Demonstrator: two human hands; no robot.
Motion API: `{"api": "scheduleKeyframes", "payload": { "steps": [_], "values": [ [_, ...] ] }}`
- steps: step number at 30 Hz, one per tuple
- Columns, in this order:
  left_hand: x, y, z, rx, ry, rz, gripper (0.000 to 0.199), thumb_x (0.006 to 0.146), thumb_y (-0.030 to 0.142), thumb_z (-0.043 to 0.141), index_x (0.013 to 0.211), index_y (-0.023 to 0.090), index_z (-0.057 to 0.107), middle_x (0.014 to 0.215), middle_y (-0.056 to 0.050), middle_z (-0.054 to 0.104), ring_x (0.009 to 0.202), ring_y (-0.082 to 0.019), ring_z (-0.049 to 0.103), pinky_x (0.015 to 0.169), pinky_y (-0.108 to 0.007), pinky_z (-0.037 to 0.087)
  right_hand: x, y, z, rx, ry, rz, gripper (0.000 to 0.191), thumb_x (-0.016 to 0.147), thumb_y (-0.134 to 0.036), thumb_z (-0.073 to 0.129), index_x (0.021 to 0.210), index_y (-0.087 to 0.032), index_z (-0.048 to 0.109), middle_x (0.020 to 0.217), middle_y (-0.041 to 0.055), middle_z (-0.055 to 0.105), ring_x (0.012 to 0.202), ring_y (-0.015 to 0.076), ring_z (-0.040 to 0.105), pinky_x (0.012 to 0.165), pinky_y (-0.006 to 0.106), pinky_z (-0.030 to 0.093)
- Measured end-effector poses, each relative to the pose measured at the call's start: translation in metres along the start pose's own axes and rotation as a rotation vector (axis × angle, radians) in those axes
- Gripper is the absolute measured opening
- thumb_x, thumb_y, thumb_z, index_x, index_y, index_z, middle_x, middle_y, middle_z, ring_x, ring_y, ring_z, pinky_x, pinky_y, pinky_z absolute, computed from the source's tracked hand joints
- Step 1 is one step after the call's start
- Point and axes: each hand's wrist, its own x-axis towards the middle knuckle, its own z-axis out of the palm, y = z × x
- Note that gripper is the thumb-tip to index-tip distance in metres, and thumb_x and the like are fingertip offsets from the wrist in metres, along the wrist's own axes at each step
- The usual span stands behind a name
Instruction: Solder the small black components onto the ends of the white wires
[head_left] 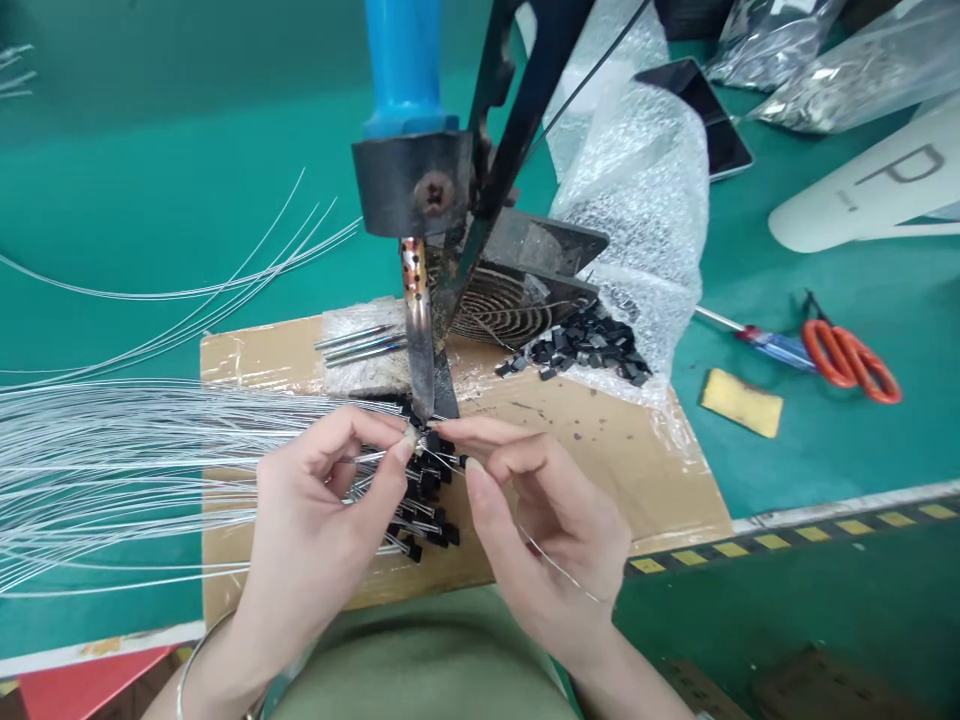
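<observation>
Just below the tip of a blue-handled soldering iron [418, 330], my left hand [330, 500] pinches a small pale part [417, 440] between thumb and forefinger. My right hand [544, 510] is closed just right of it, with a thin silvery wire [559, 568] running from its fingertips across the palm. A small black piece [463, 461] shows at the right thumb tip. Under and between both hands lie several black connectors [427, 485] on the ends of a bundle of white wires [150, 430] that stretches left.
Cardboard [607, 440] lies under the work. Behind it are a round fan grille [502, 305] and loose black pieces [592, 345] on bubble wrap [645, 170]. To the right are a yellow sponge [742, 402], a screwdriver [780, 347] and orange-handled scissors [847, 355].
</observation>
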Motion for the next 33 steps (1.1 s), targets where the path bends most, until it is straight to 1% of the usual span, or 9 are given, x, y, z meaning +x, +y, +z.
{"api": "scheduleKeyframes", "payload": {
  "steps": [4, 7, 11, 14, 18, 26, 29, 33],
  "values": [
    [0.003, 0.0, 0.001, 0.019, 0.022, -0.005, 0.009, 0.084, 0.02, 0.078, 0.076, 0.021, 0.075, 0.084, 0.0, 0.079, 0.071, -0.014, 0.068, 0.057, -0.021, 0.049, 0.003, -0.001, 0.002, -0.001, 0.025, 0.017, 0.019, 0.097, -0.01, 0.067, 0.09, -0.025, 0.059, 0.123, 0.0089, 0.082, 0.111, 0.0248, 0.08, 0.096, 0.04, 0.065],
    [0.005, -0.001, 0.001, -0.005, 0.034, 0.001, 0.009, 0.084, 0.017, 0.078, 0.077, 0.022, 0.075, 0.082, 0.001, 0.079, 0.071, -0.012, 0.069, 0.059, -0.019, 0.051, 0.008, -0.002, 0.003, -0.014, 0.038, 0.015, 0.02, 0.095, -0.01, 0.068, 0.086, -0.025, 0.059, 0.121, 0.0093, 0.083, 0.109, 0.0254, 0.081, 0.093, 0.039, 0.067],
    [0.009, 0.0, 0.001, -0.017, 0.031, 0.015, 0.012, 0.084, 0.014, 0.077, 0.076, 0.023, 0.076, 0.081, 0.004, 0.078, 0.067, -0.009, 0.067, 0.06, -0.016, 0.05, 0.012, -0.002, 0.004, 0.006, 0.05, 0.018, 0.021, 0.094, -0.008, 0.067, 0.084, -0.025, 0.059, 0.119, 0.0076, 0.084, 0.106, 0.0235, 0.082, 0.096, 0.039, 0.065],
    [0.01, 0.002, 0.002, -0.023, 0.031, 0.017, 0.013, 0.084, 0.013, 0.077, 0.076, 0.023, 0.075, 0.081, 0.005, 0.077, 0.067, -0.008, 0.067, 0.06, -0.015, 0.049, 0.013, -0.002, 0.004, 0.043, 0.054, 0.033, 0.022, 0.093, -0.007, 0.068, 0.084, -0.025, 0.059, 0.119, 0.0058, 0.084, 0.107, 0.0227, 0.082, 0.1, 0.04, 0.064],
    [0.011, 0.004, 0.004, -0.017, 0.03, 0.018, 0.014, 0.084, 0.011, 0.076, 0.076, 0.023, 0.074, 0.077, 0.005, 0.075, 0.064, -0.007, 0.065, 0.056, -0.015, 0.047, 0.015, -0.002, 0.004, 0.064, 0.067, 0.032, 0.022, 0.093, -0.007, 0.069, 0.083, -0.025, 0.06, 0.118, 0.0059, 0.084, 0.108, 0.0234, 0.082, 0.1, 0.04, 0.065],
    [0.01, 0.005, 0.002, 0.002, 0.037, 0.034, 0.014, 0.085, 0.012, 0.076, 0.076, 0.022, 0.073, 0.075, 0.005, 0.073, 0.063, -0.008, 0.062, 0.054, -0.018, 0.044, 0.016, -0.003, 0.005, 0.073, 0.079, 0.027, 0.024, 0.092, -0.005, 0.069, 0.083, -0.025, 0.06, 0.117, 0.0049, 0.084, 0.107, 0.0223, 0.081, 0.1, 0.038, 0.064],
    [0.01, 0.005, 0.002, 0.002, 0.035, 0.048, 0.015, 0.085, 0.009, 0.074, 0.077, 0.022, 0.073, 0.077, 0.005, 0.075, 0.064, -0.007, 0.064, 0.055, -0.017, 0.045, 0.017, -0.003, 0.005, 0.076, 0.085, 0.01, 0.024, 0.091, -0.004, 0.069, 0.083, -0.024, 0.061, 0.117, 0.0052, 0.084, 0.107, 0.0223, 0.082, 0.1, 0.037, 0.064],
    [0.01, 0.005, 0.002, 0.003, 0.032, 0.066, 0.018, 0.085, 0.006, 0.072, 0.078, 0.023, 0.073, 0.079, 0.006, 0.076, 0.066, -0.006, 0.065, 0.055, -0.015, 0.044, 0.017, -0.002, 0.006, 0.102, 0.084, -0.003, 0.025, 0.091, -0.002, 0.068, 0.083, -0.024, 0.062, 0.117, 0.0027, 0.084, 0.107, 0.0197, 0.081, 0.101, 0.034, 0.063]
  ]
}}
